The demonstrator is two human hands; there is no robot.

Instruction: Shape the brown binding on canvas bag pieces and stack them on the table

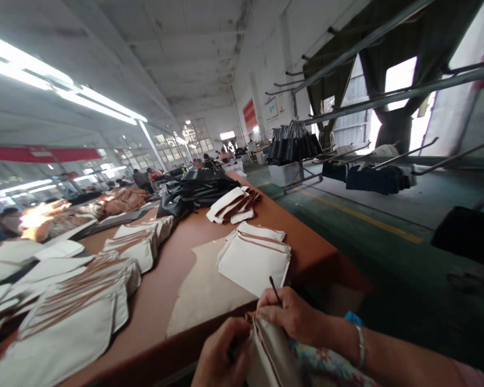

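A pale fabric piece with brown edging (pixel 271 349) is pinched between my two hands at the table's near edge. My left hand (pixel 223 352) has its fingers closed on the piece's upper left edge. My right hand (pixel 292 314) grips its top corner and also holds a thin dark tool (pixel 274 289) that points up between the fingers. Just beyond my hands lies a small stack of white pieces with brown edges (pixel 254 260), resting partly on a flat beige sheet (pixel 205 285). The lower part of the held piece runs out of view.
Overlapping rows of white pieces (pixel 76 317) cover the left of the brown table (pixel 161 285). Farther back are another white stack (pixel 232 204) and a black pile (pixel 201 188). Metal racks (pixel 347 107) with dark hanging items stand right. People are in the background.
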